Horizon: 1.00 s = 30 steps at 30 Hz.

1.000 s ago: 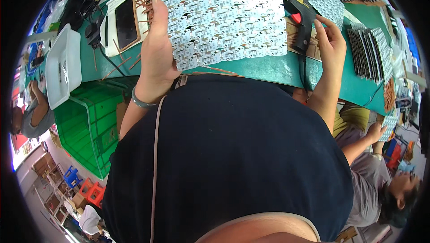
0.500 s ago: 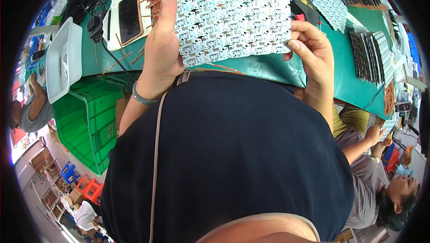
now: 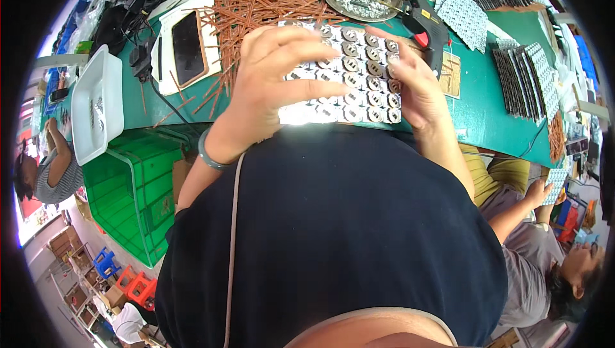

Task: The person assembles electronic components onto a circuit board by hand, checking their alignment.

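Note:
A circuit board panel [image 3: 352, 101] lies in front of me at the table's near edge, its face set with rows of round metal parts. Light glares off its near left corner. My left hand [image 3: 269, 79] is over the panel's left half, fingers spread, their tips above the middle rows. At the right edge my right hand [image 3: 419, 85] reaches its fingers over the far right corner; they are slightly blurred, and I cannot tell how firmly they touch. Beyond the panel are a heap of thin brown strips [image 3: 256, 5] and a round metal dish [image 3: 362, 11] of small shiny pieces.
A black glue gun [image 3: 426, 27] lies right of the dish. Stacked panels [image 3: 525, 82] stand farther right. Left are a phone [image 3: 188, 49], a white tray [image 3: 97, 104] and a green crate [image 3: 131, 194]. A co-worker [image 3: 532, 245] on the right holds another panel.
The panel has turned from its patterned side to the side with round parts and come down nearer me. My left hand has let go of its edge and spread over it.

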{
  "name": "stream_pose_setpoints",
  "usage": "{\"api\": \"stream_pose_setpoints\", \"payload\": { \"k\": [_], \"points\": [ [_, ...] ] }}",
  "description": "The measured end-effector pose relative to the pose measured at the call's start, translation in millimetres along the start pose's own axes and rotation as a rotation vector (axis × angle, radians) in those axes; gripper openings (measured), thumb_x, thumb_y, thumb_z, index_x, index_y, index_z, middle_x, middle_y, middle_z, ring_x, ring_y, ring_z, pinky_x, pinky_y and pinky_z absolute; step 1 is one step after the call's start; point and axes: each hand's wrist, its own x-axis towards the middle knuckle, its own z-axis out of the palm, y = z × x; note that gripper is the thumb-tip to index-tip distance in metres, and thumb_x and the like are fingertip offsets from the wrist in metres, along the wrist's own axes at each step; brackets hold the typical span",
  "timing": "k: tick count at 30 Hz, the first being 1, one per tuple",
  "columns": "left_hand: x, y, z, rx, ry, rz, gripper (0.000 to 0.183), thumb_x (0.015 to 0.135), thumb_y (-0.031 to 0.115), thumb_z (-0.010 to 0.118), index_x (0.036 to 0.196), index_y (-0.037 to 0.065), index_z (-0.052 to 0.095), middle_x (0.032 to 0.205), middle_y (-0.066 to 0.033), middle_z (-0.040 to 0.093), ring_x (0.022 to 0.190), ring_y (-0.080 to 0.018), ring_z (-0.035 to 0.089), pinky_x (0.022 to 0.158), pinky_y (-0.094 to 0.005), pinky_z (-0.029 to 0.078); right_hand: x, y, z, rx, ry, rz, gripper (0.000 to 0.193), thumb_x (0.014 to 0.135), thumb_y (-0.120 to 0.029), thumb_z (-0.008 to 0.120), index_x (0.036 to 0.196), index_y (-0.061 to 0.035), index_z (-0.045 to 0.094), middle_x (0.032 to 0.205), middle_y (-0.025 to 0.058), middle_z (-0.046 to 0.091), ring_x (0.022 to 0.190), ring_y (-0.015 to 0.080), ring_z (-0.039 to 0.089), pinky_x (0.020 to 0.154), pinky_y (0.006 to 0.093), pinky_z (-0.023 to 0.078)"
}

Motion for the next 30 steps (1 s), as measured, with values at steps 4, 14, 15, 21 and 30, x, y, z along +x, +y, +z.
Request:
{"api": "stream_pose_setpoints", "payload": {
  "k": [4, 14, 15, 21, 30],
  "points": [
    [-14.0, -18.7, 17.9, 0.036, 0.422, -0.461, 0.035, 0.078, 0.002, 0.056, 0.113, -0.001, 0.049, 0.109, -0.0118, 0.053, 0.103, -0.0204, 0.05, 0.088, -0.0297, 0.039, 3.2, 0.2, 0.6, -0.16, 0.165, -0.196, 0.045, 0.074, 0.0, 0.064, 0.115, 0.0023, 0.044, 0.102, 0.0117, 0.057, 0.092, 0.0157, 0.057, 0.082, 0.0277, 0.046],
    [-17.6, 0.3, 51.9, -1.239, 0.487, -1.135, 0.049, 0.095, 0.041, 0.028, 0.106, -0.001, 0.05, 0.097, -0.0076, 0.058, 0.089, -0.0145, 0.056, 0.078, -0.025, 0.044, 7.9, 9.6, -2.0, 0.144, 0.0, 0.041, 0.035, 0.081, -0.01, 0.059, 0.113, 0.0006, 0.047, 0.101, 0.0101, 0.06, 0.087, 0.0155, 0.06, 0.077, 0.0287, 0.05],
    [-13.4, 0.4, 48.8, -1.328, 0.483, -1.145, 0.046, 0.095, 0.038, 0.03, 0.106, -0.001, 0.05, 0.096, -0.0067, 0.058, 0.089, -0.0132, 0.056, 0.079, -0.0242, 0.044, 13.3, 15.1, -1.3, 0.141, -0.04, 0.026, 0.032, 0.084, -0.015, 0.058, 0.11, -0.0002, 0.05, 0.102, 0.0101, 0.06, 0.088, 0.0162, 0.061, 0.077, 0.0303, 0.05],
    [-11.9, -1.8, 46.1, -1.031, 0.366, -0.976, 0.036, 0.096, 0.029, 0.033, 0.109, -0.001, 0.05, 0.102, -0.0051, 0.056, 0.091, -0.0092, 0.052, 0.083, -0.0221, 0.04, 8.0, 14.0, 14.8, -0.183, 0.094, -0.16, 0.026, 0.082, -0.01, 0.061, 0.104, 0.0003, 0.052, 0.095, 0.0078, 0.061, 0.085, 0.0111, 0.059, 0.075, 0.0267, 0.049],
    [-17.7, 0.2, 63.6, -1.574, 0.437, -1.062, 0.031, 0.096, 0.035, 0.032, 0.102, 0.008, 0.044, 0.077, -0.0014, 0.051, 0.056, -0.0128, 0.051, 0.05, -0.0233, 0.044, 15.1, 30.1, 16.2, 0.226, -0.001, 0.036, 0.028, 0.086, -0.014, 0.055, 0.11, 0.0002, 0.049, 0.1, 0.0084, 0.06, 0.086, 0.014, 0.06, 0.077, 0.0299, 0.051]
  ]
}}
